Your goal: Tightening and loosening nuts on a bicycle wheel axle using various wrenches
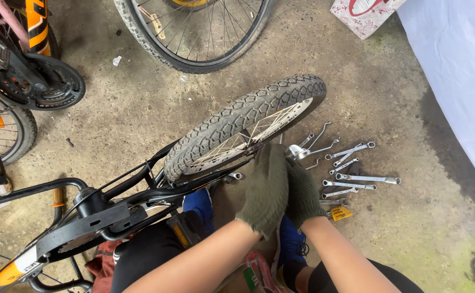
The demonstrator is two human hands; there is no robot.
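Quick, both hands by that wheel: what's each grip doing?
Left hand: gloved, fingers curled at the wheel hub; whether it holds anything cannot be told.
Right hand: gloved, grip closed on a silvery wrench.

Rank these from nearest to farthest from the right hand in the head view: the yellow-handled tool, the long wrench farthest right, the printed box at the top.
From the right hand:
1. Yellow-handled tool, just right of it.
2. Long wrench, farther right on the floor.
3. Printed box, top edge, far away.
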